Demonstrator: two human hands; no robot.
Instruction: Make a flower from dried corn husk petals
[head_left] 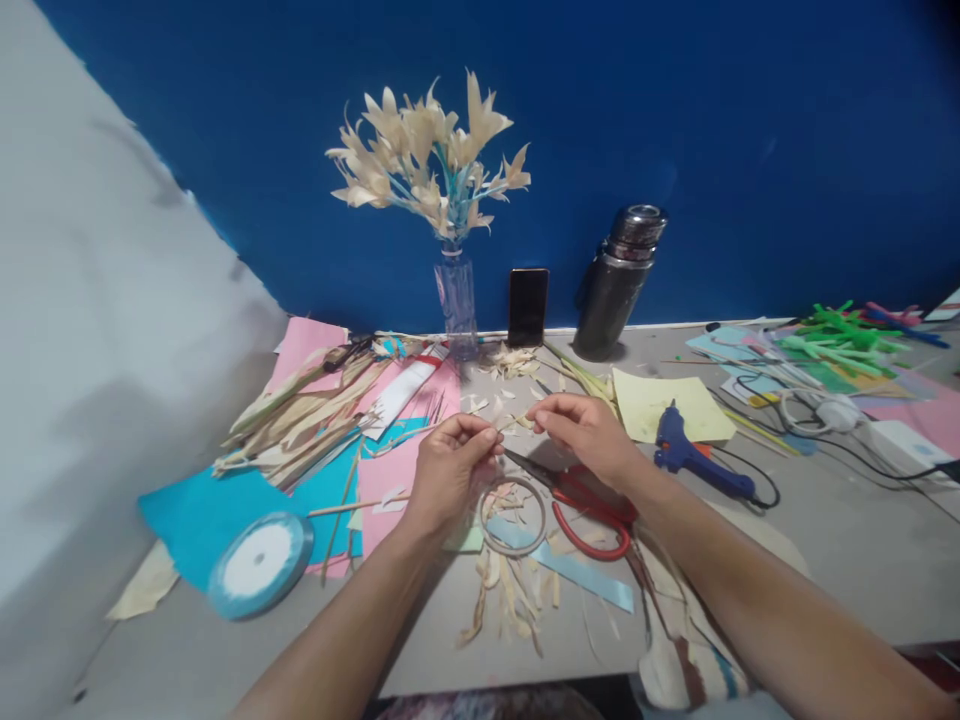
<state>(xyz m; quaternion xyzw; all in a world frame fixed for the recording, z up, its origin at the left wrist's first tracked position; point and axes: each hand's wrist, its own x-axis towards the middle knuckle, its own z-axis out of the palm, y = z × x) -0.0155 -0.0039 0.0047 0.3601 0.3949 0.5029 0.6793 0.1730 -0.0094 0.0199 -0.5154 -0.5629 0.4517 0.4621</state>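
My left hand (454,465) is closed in a pinch near the middle of the table. My right hand (581,430) pinches just to its right, fingertips a short gap away. Between the fingertips runs a thin pale strip (516,420), looking like dried husk; its ends are hidden by the fingers. Below the hands lie red-handled scissors (592,530), their blades pointing toward my left hand. A roll of tape (489,517) rests beside them, over a light blue ribbon piece (577,565) and husk scraps (514,600). A thin stick (356,505) reaches behind my left wrist.
Pale husk flowers (427,150) stand in a clear bottle (459,300) at the back, near a phone (528,307) and a dark flask (615,285). Rightward is a blue glue gun (697,460) with a cord; leftward, dried husks (300,420) and a ribbon spool (261,565).
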